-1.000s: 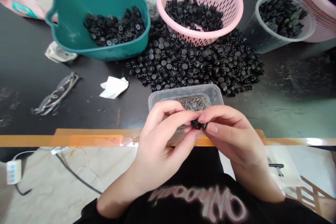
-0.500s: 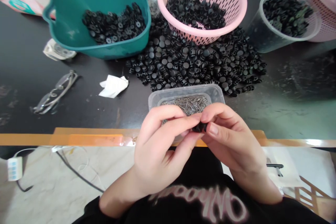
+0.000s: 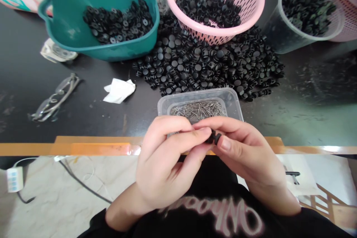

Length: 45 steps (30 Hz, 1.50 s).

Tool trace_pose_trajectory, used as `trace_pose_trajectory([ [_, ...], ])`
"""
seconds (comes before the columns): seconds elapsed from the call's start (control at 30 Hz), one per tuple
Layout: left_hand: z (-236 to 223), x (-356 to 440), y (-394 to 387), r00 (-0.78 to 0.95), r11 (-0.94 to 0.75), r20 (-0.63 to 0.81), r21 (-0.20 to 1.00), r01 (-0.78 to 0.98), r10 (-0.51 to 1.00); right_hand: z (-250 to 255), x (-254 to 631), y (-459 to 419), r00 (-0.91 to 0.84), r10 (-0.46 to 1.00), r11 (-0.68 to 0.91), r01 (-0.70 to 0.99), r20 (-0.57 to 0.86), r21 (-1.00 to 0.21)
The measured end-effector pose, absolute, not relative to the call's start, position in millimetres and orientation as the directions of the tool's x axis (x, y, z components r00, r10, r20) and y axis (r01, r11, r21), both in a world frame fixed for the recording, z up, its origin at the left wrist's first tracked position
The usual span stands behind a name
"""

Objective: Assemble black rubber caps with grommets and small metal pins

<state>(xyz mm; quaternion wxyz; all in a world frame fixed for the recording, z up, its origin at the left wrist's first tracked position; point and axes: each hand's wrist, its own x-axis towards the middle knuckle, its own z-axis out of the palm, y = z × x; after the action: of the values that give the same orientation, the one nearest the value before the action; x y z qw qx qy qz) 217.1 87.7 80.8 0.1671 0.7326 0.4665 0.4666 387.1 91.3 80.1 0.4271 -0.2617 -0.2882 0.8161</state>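
Black counter (image 3: 145, 119) space is occupied at the left by glasses (image 3: 55, 98). Black discs (image 3: 119, 26) are contained in the teal bin (image 3: 103, 50), behind the white paper (image 3: 119, 91). The small black part (image 3: 214, 138) is clamped between thumb and fingers of the left hand (image 3: 170, 163); its right end is gripped by the right hand (image 3: 248, 152). The part is positioned at the near side of the clear box (image 3: 236, 108), where thin metal pieces (image 3: 199, 110) are held. Black caps (image 3: 192, 65) are heaped behind the box, near the pink basket (image 3: 213, 29). Farther right, black pieces (image 3: 308, 11) are contained in the clear tub (image 3: 281, 37).

Black top with blurry pinkish-white lettering across it.
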Motion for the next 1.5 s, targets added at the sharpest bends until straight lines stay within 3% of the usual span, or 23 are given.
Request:
trace_pose_trajectory([
  [0.2, 84.9, 209.1, 88.7, 0.252, -0.567, 0.514, 0.668, 0.483, 0.82, 83.2, 405.6, 106.2, -0.599, 0.777, -0.523, -0.443, -0.193, -0.728],
  [0.37, 84.1, 205.9, 91.2, 0.26, -0.513, 0.443, 0.712, 0.479, 0.858, 80.7, 409.0, 114.0, -0.649, 0.721, -0.586, -0.386, -0.242, -0.712],
  [0.67, 77.1, 205.2, 92.8, 0.27, -0.443, 0.353, 0.766, 0.465, 0.896, 73.3, 395.3, 107.3, -0.553, 0.821, -0.376, -0.331, -0.145, -0.865],
  [0.77, 75.4, 205.3, 94.0, 0.296, -0.405, 0.313, 0.85, 0.337, 0.903, 76.4, 393.8, 106.4, -0.489, 0.864, -0.292, -0.29, -0.121, -0.911],
  [0.87, 75.6, 210.9, 92.6, 0.347, -0.205, 0.153, 0.972, 0.118, 0.925, 80.7, 391.2, 104.2, -0.423, 0.903, -0.198, -0.246, -0.079, -0.949],
  [0.97, 75.8, 222.2, 90.0, 0.342, -0.064, 0.055, 0.998, 0.015, 0.938, 83.1, 387.6, 100.1, -0.397, 0.917, -0.11, -0.161, -0.038, -0.981],
  [1.13, 68.8, 228.9, 90.9, 0.275, -0.132, 0.109, 0.989, 0.066, 0.955, 85.0, 389.5, 111.4, -0.374, 0.925, -0.089, -0.069, -0.057, -0.994],
  [1.23, 64.3, 221.0, 93.1, 0.206, -0.344, 0.292, 0.892, 0.295, 0.934, 88.5, 396.5, 138.7, -0.261, 0.965, 0.044, 0.138, 0.007, -0.989],
  [1.33, 61.5, 214.0, 92.4, 0.282, -0.548, 0.472, 0.666, 0.506, 0.835, 91.7, 400.8, 172.5, -0.193, 0.972, 0.209, 0.448, 0.134, -0.869],
  [1.5, 50.4, 214.7, 89.7, 0.561, -0.794, 0.564, 0.385, 0.47, 0.606, 97.6, 399.0, 225.3, -0.337, 0.933, 0.348, 0.763, 0.124, -0.545],
])
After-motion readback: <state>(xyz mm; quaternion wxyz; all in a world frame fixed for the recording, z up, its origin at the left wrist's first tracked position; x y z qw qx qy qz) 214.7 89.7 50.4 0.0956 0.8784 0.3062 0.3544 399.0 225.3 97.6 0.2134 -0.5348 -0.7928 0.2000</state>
